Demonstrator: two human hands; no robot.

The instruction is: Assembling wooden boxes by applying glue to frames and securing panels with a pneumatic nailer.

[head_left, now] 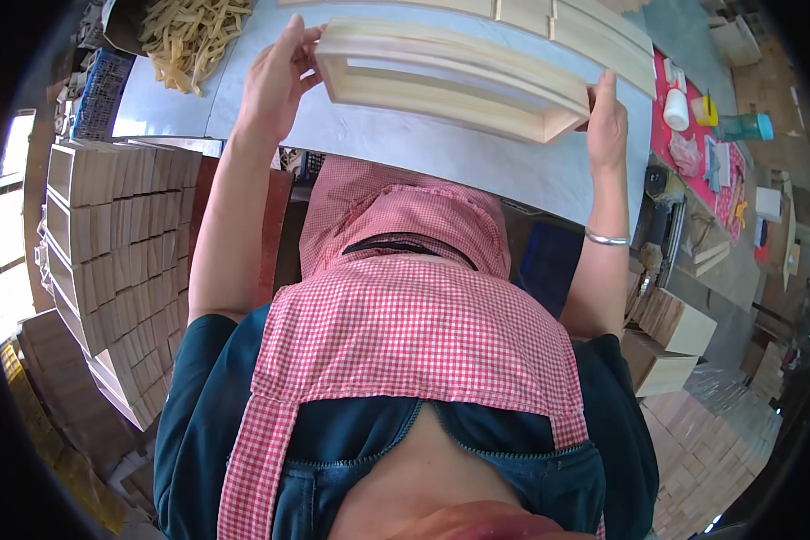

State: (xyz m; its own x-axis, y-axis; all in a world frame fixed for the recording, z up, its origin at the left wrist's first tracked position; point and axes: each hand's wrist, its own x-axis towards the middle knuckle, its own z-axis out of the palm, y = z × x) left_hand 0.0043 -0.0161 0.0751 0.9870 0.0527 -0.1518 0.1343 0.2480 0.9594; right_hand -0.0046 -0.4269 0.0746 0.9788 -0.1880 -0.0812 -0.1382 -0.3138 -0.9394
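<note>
A pale wooden rectangular frame [450, 47], open through the middle, is held between my two hands above the light blue-grey tabletop [504, 166]. It tilts, with its left end farther from me than its right. My left hand [277, 79] grips the left end, thumb up and fingers curled behind the wood. At the other end, my right hand [607, 121] has its thumb pointing up along the side and its fingers mostly hidden behind the corner.
Pale wooden boards [594, 45] lie along the table's far side. A heap of tan strips [193, 40] sits at the far left. Stacked wooden boxes [121, 234] rise on my left. A white bottle [676, 108] and a teal-lidded jar [742, 127] stand at right.
</note>
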